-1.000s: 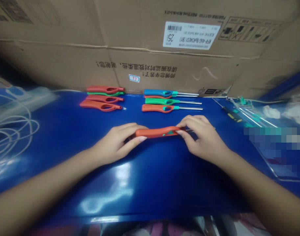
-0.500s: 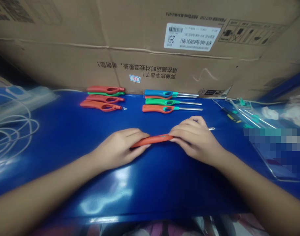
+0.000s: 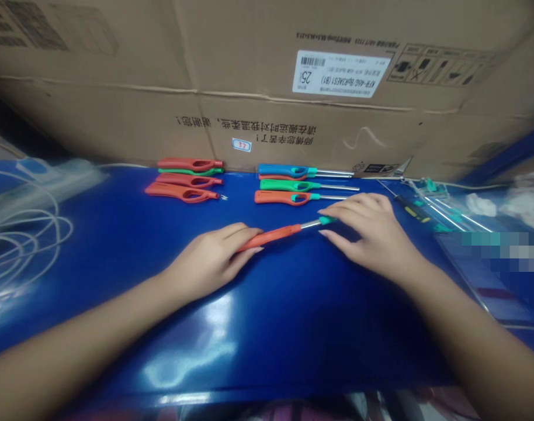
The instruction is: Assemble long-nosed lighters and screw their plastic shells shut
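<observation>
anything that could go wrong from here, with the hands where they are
The teal piece could slip: the right hand's thumb looks apart from it.

The right hand might nudge the nearest orange lighter in the right-hand group, since its metal tube runs behind those fingers in this view.

The tiny silver bits lie loose on the blue table, so a passing sleeve or hand could scatter them.

You seem to be in a small assembly workshop: a glossy blue tabletop point(image 3: 267, 327) spans the lower frame, printed cardboard point(image 3: 245, 64) backs it above, orange handles point(image 3: 166, 190) lie grouped left of centre, metal-tipped lighters point(image 3: 273, 197) near centre, a screwdriver point(image 3: 411, 209) at right.
</observation>
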A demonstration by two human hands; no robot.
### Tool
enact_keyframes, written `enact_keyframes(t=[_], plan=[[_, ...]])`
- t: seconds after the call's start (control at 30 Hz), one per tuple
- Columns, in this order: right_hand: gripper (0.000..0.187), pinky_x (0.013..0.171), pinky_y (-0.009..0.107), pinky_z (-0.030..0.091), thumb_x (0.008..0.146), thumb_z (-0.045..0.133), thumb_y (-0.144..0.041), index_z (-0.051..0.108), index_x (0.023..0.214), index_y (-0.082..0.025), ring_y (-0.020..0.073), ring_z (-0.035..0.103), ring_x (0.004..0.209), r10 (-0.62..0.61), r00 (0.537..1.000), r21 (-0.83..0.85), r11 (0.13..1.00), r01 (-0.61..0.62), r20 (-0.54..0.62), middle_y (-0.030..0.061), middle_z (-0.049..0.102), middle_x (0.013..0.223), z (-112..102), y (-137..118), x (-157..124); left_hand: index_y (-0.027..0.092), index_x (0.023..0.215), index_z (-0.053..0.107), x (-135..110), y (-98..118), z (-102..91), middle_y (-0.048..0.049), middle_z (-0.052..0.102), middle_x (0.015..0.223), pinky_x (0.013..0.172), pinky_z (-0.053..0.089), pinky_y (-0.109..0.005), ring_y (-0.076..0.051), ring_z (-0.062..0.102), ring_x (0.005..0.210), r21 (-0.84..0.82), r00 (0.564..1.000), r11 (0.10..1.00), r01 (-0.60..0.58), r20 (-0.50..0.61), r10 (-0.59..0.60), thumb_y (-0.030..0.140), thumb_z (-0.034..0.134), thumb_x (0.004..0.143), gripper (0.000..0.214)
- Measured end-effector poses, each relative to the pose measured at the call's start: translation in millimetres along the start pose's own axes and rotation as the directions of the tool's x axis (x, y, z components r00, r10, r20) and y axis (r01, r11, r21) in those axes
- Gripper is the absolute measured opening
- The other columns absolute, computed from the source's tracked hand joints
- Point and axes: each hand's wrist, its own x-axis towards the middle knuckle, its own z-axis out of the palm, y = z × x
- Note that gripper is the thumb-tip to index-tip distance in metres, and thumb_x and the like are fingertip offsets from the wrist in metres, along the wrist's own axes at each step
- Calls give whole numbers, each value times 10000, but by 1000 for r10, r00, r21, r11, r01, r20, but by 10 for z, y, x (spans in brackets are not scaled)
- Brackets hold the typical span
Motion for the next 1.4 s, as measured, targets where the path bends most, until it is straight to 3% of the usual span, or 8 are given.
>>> enact_keyframes(t=[0.27, 0.47, 0.67, 0.8, 0.97, 1.17, 1.3, 1.4], plan=[[111, 941, 434, 386, 977, 620, -253, 685, 1061, -224, 219, 640, 943, -152, 988, 112, 982, 153, -19, 41, 768, 1004, -12, -48, 7, 157, 1220, 629, -23, 40, 4, -92, 703, 1057, 757, 542, -284, -191, 688, 891, -49, 999, 998, -47, 1, 48, 300, 506, 1025, 272], [159, 843, 377, 436, 1020, 531, -257, 643, 1077, -160, 217, 571, 925, -226, 969, 261, 945, 195, 96, 87, 703, 989, 38, -293, -28, 128, 1208, 640, -58, 188, 1, -88, 707, 1007, 750, 528, -271, -174, 667, 850, -180, 995, 979, -93, 16, 98, 234, 532, 1004, 254], [173, 781, 376, 438, 1031, 489, -253, 624, 1059, -149, 220, 531, 860, -259, 962, 283, 932, 225, 87, 97, 666, 921, 43, -352, -59, 142, 858, 694, 1, 281, -44, 11, 582, 685, 567, 412, -217, -102, 500, 602, -443, 993, 891, 98, 103, -58, 270, 594, 964, 194], [177, 775, 382, 453, 1030, 473, -234, 622, 1056, -141, 224, 514, 852, -303, 950, 273, 922, 274, 73, 111, 655, 926, 38, -365, -76, 133, 816, 695, -3, 287, -33, 30, 527, 625, 474, 328, -205, -89, 422, 537, -529, 961, 809, 257, 231, -154, 350, 601, 951, 272], [166, 812, 387, 474, 1028, 461, -195, 614, 1052, -135, 214, 515, 853, -311, 945, 334, 905, 262, 103, 113, 670, 956, 58, -375, -96, 137, 806, 677, -25, 309, -19, 19, 544, 648, 544, 381, -228, -103, 454, 575, -443, 990, 889, 115, 128, -65, 299, 589, 958, 238], [169, 812, 390, 490, 1027, 474, -214, 623, 1027, -133, 224, 544, 868, -274, 954, 322, 920, 224, 119, 109, 673, 938, 94, -408, -90, 132, 1100, 677, -66, 253, 3, -48, 682, 880, 709, 492, -252, -146, 628, 770, -323, 994, 945, -50, 80, 80, 237, 542, 994, 201], [133, 770, 367, 491, 1016, 512, -257, 596, 965, -166, 222, 565, 855, -183, 963, 312, 943, 116, 196, 83, 652, 908, 89, -398, -58, 167, 1200, 660, -47, 181, -3, -65, 696, 995, 736, 507, -273, -173, 655, 847, -202, 995, 979, -37, 87, 55, 285, 546, 999, 259], [52, 783, 345, 491, 988, 555, -230, 561, 960, -185, 213, 584, 879, -106, 981, 317, 947, 50, 162, 75, 637, 943, 80, -318, -48, 196, 1251, 645, -10, 139, -16, -73, 677, 1098, 806, 518, -283, -186, 654, 934, -185, 996, 982, 29, 92, -12, 357, 573, 988, 317]])
